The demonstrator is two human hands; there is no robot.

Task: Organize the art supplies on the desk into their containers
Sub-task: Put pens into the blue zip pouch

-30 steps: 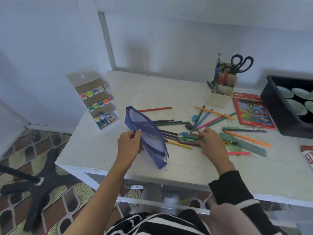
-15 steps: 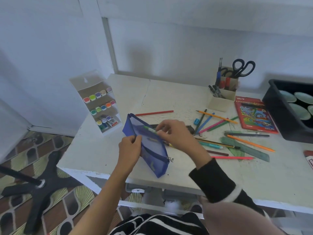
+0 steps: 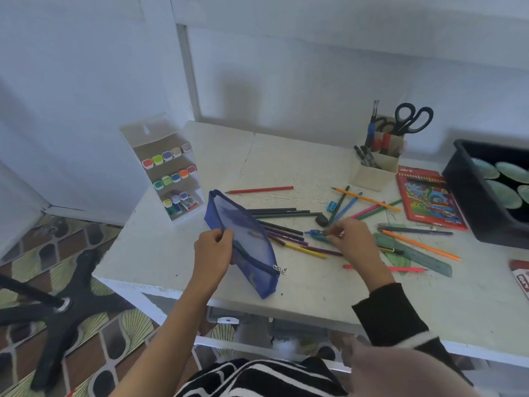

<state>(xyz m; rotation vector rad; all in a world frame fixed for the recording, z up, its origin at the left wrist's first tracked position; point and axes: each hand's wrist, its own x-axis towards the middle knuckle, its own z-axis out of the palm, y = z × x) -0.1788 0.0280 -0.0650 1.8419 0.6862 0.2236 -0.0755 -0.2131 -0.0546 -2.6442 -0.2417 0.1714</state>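
A blue mesh pouch [image 3: 246, 233] stands open on edge near the front of the white desk [image 3: 315, 285]. My left hand [image 3: 213, 253] grips its zip edge. Right of the pouch lies a loose pile of coloured pencils [image 3: 286, 213], with a red pencil [image 3: 259, 190] apart behind it. My right hand [image 3: 353, 239] is down on the pile, and its fingertips pinch a blue and a teal pen [image 3: 315, 232]. More pencils, a blue sharpener [image 3: 332, 206], a black eraser [image 3: 322, 220] and a green ruler [image 3: 415, 253] lie around that hand.
A white marker rack [image 3: 169, 173] stands at the desk's left edge. At the back right are a pen cup [image 3: 372, 167] with scissors [image 3: 412, 117], a red coloured-pencil box [image 3: 429, 202] and a black tub [image 3: 472, 202]. A chair base [image 3: 57, 305] sits on the floor, left.
My right hand carried pens from the pile to the pouch mouth, then went back right to the pile. My left hand kept holding the pouch.
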